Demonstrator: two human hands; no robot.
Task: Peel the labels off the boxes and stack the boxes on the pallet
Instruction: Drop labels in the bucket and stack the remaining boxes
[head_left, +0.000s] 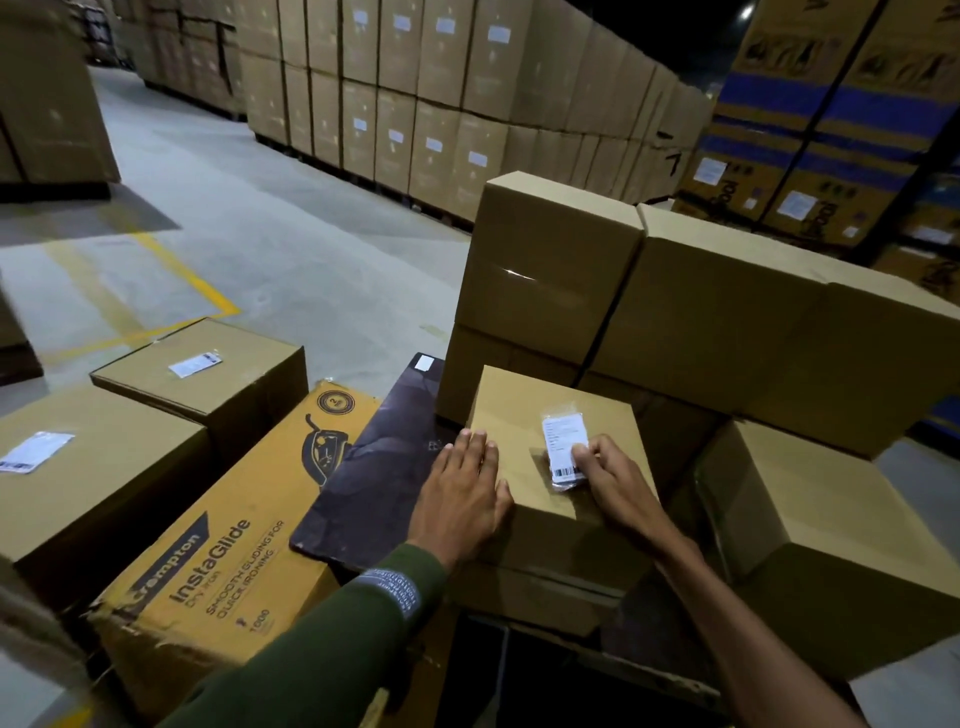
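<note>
A plain brown box (524, 415) stands in front of me with a white barcode label (562, 441) in a clear sleeve on its top. My right hand (608, 473) pinches the label's lower right edge, which looks lifted and crumpled. Flat on the box's left top edge rests my left hand (462, 488), fingers spread, steadying it. Behind it rises a stack of plain brown boxes (675, 291). Another brown box (810, 519) sits low to the right. The pallet itself is hidden under the boxes.
To the left lie an orange printed iron carton (234, 551), a dark flat box (379, 467), and two brown boxes with labels (208, 374), (78, 478). Grey floor with yellow lines (208, 291) stretches beyond. Tall walls of stacked cartons (426, 104) stand at the back.
</note>
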